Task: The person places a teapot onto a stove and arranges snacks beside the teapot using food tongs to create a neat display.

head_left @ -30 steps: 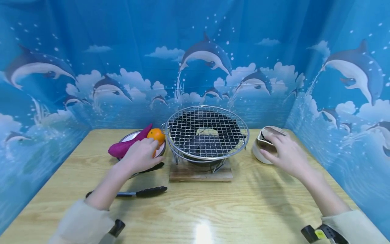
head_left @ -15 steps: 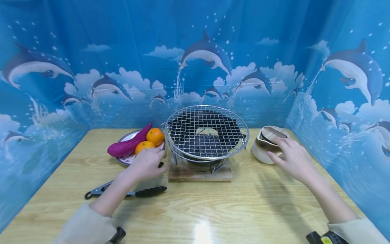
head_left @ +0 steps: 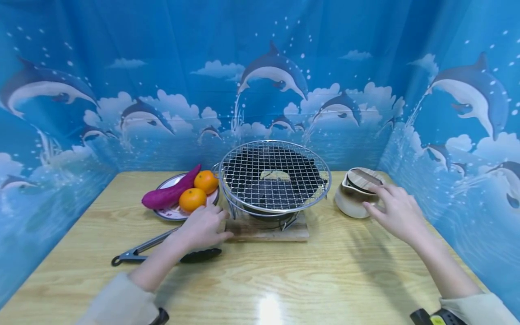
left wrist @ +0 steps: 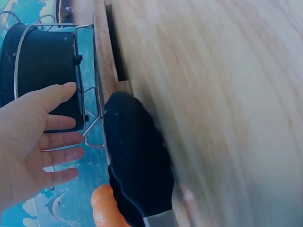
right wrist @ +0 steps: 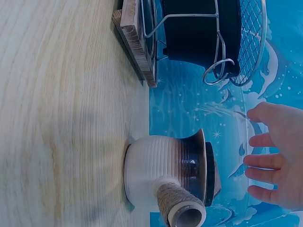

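Nearest of all, on the close side of the grill [head_left: 276, 180], two pale sleeves come in: the left sleeve [head_left: 122, 302] to the grill's left, the right sleeve [head_left: 475, 311] to its right, with dark wrist gear [head_left: 440, 318] beside it. They reach over a wooden table [head_left: 333, 280].

A pair of black-tipped tongs [head_left: 203, 256] lies spread in front of the grill and to its left. Above it is the left hand [head_left: 205, 225] — fingers loosely extended, thumb pointing toward the grill, nothing held — and the left wrist view shows it apart from the tongs.

The right hand [head_left: 396, 212], to the right of the grill, is likewise relaxed and holds nothing. Near it stands a pale pot [head_left: 351, 205] with a wooden lid [head_left: 365, 178] on; the right wrist view shows a gap between hand and pot, and a cord-wrapped handle [right wrist: 176, 196] on the pot. The two hands are well apart.

The grill itself sits on a wooden board [head_left: 264, 232], its round mesh on top. Left of it, a rimmed plate [head_left: 172, 181] bears two oranges [head_left: 192, 200] and a long purple vegetable [head_left: 172, 192] — one end overhanging the rim.

Behind the grill hangs a blue dolphin curtain [head_left: 183, 45].
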{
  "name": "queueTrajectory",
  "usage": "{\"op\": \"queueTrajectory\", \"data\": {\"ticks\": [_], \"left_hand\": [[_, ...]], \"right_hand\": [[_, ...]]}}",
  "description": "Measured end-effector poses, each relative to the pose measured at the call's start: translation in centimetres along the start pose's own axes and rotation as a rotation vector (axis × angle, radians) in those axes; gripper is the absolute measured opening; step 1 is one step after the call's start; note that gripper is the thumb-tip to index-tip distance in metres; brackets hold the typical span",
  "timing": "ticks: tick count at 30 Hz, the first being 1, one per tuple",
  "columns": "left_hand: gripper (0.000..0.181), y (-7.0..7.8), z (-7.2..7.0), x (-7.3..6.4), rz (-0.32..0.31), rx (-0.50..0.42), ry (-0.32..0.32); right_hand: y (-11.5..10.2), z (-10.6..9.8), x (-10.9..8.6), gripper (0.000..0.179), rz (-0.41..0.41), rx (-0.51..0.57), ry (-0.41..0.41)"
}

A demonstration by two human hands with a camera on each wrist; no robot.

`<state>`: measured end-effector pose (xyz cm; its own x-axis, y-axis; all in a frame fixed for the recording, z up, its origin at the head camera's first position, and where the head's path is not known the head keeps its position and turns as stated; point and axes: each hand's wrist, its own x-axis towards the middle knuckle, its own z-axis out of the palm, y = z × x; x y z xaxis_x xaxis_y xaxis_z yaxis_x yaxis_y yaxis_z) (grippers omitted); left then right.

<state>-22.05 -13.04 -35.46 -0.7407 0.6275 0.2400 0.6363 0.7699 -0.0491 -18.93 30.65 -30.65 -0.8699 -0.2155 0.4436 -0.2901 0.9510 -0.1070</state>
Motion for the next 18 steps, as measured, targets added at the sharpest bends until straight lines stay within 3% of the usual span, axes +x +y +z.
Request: {"op": "queueTrajectory", "data": {"ticks": [8,18], "left_hand": [[0.045,0.8,0.8,0.3,0.029,-0.008,-0.028],[0.039,1.1,1.8,0.1,0.099,0.013,0.032]], "right_hand": [[0.5,-0.4,-0.2,0.044,0.039,-0.019,-0.041],[0.9,-0.4,-0.1,0.051,0.122,-0.038,-0.105]]}}
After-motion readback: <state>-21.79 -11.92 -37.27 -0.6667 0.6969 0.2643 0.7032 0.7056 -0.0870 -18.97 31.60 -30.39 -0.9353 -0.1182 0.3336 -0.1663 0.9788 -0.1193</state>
